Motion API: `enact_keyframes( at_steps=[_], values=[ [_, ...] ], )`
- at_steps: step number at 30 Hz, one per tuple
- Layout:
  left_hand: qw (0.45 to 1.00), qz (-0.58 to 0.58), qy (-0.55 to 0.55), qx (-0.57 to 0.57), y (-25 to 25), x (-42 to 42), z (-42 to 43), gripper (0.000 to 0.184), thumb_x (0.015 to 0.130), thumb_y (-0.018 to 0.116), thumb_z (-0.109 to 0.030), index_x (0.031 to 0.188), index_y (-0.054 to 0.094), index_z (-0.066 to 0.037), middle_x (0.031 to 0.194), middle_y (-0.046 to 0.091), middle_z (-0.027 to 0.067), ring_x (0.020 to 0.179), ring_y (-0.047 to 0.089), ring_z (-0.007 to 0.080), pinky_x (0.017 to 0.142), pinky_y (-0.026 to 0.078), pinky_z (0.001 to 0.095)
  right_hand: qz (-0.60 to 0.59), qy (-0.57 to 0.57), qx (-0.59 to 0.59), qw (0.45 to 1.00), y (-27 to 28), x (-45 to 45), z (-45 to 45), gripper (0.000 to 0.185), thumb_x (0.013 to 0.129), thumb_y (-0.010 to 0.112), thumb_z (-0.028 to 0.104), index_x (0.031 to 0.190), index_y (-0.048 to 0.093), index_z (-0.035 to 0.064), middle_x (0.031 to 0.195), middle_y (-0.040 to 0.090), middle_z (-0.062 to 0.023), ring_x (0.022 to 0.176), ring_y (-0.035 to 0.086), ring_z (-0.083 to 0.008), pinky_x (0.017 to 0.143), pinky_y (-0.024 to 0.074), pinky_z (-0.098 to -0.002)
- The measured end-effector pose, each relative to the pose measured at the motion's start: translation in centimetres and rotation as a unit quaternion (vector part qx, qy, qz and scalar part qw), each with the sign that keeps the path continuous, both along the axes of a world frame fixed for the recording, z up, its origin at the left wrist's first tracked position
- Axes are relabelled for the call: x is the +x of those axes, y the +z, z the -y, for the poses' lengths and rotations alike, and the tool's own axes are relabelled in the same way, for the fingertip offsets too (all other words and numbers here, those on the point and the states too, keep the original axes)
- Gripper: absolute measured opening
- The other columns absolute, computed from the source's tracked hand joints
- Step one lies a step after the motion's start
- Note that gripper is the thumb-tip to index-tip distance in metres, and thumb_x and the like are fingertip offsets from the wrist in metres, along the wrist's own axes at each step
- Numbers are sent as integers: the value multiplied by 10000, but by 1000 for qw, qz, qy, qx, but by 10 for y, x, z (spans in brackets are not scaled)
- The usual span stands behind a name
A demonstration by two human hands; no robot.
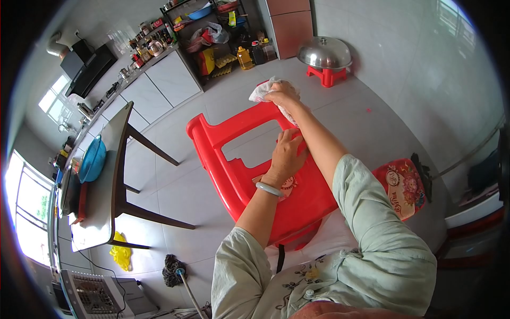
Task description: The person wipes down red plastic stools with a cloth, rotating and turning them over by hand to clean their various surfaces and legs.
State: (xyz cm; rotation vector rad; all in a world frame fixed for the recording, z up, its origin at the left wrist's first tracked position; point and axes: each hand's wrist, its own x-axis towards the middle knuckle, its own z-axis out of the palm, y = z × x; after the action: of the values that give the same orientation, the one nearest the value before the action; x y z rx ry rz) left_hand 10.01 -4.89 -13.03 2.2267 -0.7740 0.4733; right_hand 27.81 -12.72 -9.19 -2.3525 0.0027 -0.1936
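Mid-frame: red plastic seat [228, 183], one | Upper centre: our right hand [283, 94], fingers clamped on white cloth [260, 93] at its far end | Below: our left hand [287, 154], fingers curled over its frame, grip unclear

I lose the mop handle [192, 295] at the bottom edge; upper-left jar [155, 48] labels are too small to read.

A basin [93, 158] sat on the table [109, 183] at the left. The mop [173, 270] lay below it on the floor [175, 199]. A domed lid [324, 52] topped a small stool [327, 76] by the right wall.
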Motion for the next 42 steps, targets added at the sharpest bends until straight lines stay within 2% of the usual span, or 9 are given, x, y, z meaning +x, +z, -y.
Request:
enact_keyframes(
  at_steps=[18,27,30,32,34,37,38,40,42],
  values=[
    [1000,16,-5,-7,-3,2,2,362,727,718,-75,1081,650,-38,1184,547,153,1102,502,352,951,439,423,10,-13,108,994,-1,-8,5,526,594,775,277,1077,675,96,1257,555,-135,1188,517,-284,982,400,-357],
    [1000,11,-7,5,-4,3,-1,357,748,704,-86,1098,646,-46,1202,540,150,1116,495,345,952,439,423,85,-24,84,993,-21,5,11,334,673,677,142,994,667,53,1056,635,-150,985,617,-262,835,485,-340],
    [1000,-9,5,2,0,-3,1,407,762,705,-120,1156,621,-61,1269,508,158,1195,459,353,971,429,421,100,-125,487,858,1,-12,24,208,737,561,6,939,611,10,956,611,-132,711,610,-179,579,504,-291],
    [999,14,17,26,1,-10,6,441,765,707,-139,1186,601,-62,1311,481,166,1246,421,358,997,414,426,219,-206,553,777,-35,35,41,228,749,571,4,970,628,12,825,662,-101,718,639,-195,616,528,-305],
    [998,37,29,51,-1,-11,7,475,769,710,-158,1216,581,-62,1353,455,174,1298,383,363,1023,398,431,265,-227,503,791,-28,24,39,204,756,592,15,955,636,-1,785,657,-97,695,637,-183,595,526,-312],
    [998,19,0,55,-7,-6,5,541,763,722,-182,1257,546,-51,1413,401,189,1356,315,372,1069,357,452,247,35,349,903,-26,25,33,305,749,688,192,960,660,-26,756,652,-136,698,638,-213,682,525,-326],
    [999,13,-11,38,-7,-8,6,557,760,724,-183,1265,537,-42,1418,394,195,1354,314,380,1077,348,461,196,162,315,914,-42,47,33,347,741,712,260,1009,673,43,897,649,-157,796,653,-245,745,528,-363],
    [1000,7,-21,22,-7,-10,8,572,756,725,-184,1272,528,-34,1422,386,201,1352,313,388,1084,338,469,326,11,-55,944,-33,37,22,308,740,718,278,1014,689,140,1110,596,-152,941,642,-288,833,511,-412],
    [998,12,-24,61,-7,-12,8,593,776,705,-200,1296,492,-8,1439,341,231,1379,275,365,1081,359,421,231,-4,-49,972,-19,35,19,305,748,708,295,1027,687,175,1179,558,-144,1004,620,-307,864,498,-424]
  ],
)
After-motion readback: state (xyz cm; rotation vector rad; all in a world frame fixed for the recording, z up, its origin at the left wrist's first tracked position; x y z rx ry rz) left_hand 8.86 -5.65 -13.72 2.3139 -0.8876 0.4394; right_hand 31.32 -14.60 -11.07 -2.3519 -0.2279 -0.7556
